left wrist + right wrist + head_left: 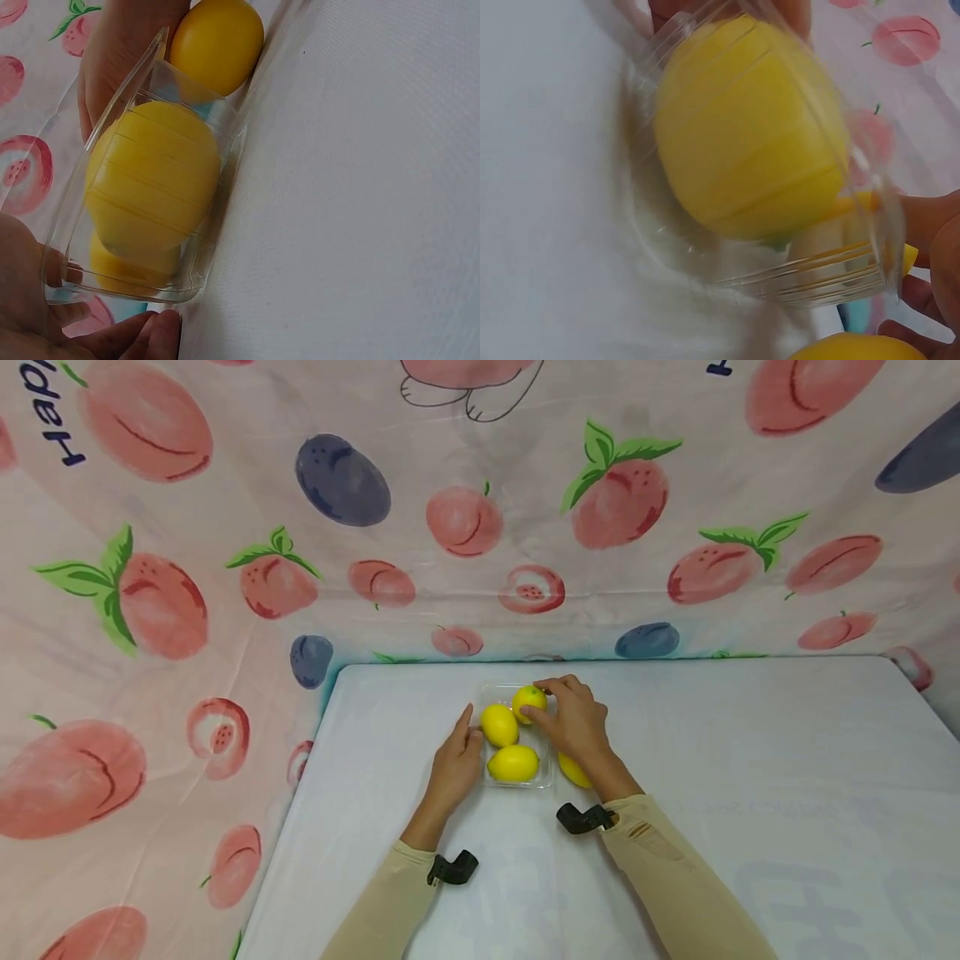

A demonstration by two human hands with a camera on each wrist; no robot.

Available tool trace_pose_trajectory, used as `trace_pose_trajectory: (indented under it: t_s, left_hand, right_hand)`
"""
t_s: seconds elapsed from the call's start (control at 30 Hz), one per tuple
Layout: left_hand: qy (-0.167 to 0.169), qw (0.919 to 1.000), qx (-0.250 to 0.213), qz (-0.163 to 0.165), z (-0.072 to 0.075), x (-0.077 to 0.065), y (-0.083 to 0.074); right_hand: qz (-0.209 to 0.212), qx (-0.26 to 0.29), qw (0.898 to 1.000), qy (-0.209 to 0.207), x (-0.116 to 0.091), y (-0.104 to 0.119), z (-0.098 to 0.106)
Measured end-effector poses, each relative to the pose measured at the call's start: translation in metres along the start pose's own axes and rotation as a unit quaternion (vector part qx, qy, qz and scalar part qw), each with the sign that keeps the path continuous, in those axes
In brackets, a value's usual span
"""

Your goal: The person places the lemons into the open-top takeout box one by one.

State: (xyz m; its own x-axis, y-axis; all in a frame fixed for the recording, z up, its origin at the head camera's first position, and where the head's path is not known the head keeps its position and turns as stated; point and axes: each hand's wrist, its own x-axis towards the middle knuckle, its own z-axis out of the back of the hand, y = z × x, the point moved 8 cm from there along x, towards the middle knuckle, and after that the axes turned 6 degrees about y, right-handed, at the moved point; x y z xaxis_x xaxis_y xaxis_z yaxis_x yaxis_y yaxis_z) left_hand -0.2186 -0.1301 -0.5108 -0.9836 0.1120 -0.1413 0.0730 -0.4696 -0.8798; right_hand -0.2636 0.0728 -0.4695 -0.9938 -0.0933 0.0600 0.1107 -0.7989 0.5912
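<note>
In the head view a clear plastic box [546, 774] holds two lemons, one at its left [499, 725] and one at its near end [513, 764]. At the box's far right corner my right hand [579, 718] pinches another lemon [529, 703] between thumb and fingers. My left hand [456, 762] rests against the box's left side, index finger extended. In the left wrist view its fingertips [161, 334] lie beside the box's end. One more lemon [574, 770] sits on the table right of the box, partly hidden under my right wrist.
The white-covered table [750, 760] spreads out around the box. Behind it and at the left hangs a pink curtain [465, 460] printed with fruit. Black wrist cameras sit at the left cuff [453, 868] and right cuff [583, 818].
</note>
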Motion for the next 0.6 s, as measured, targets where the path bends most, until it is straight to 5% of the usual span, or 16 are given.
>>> trace_pose_trajectory:
  t_s: [0.3, 0.6]
  left_hand:
    - [-0.003, 1.0000, 0.002, 0.000, 0.002, -0.002, 0.000]
    - [0.000, 1.0000, 0.004, 0.002, 0.001, 0.000, 0.002]
  right_hand:
    - [-0.004, 0.039, 0.999, -0.001, 0.000, -0.002, -0.001]
    - [0.022, 0.117, 0.991, -0.053, -0.002, -0.002, 0.013]
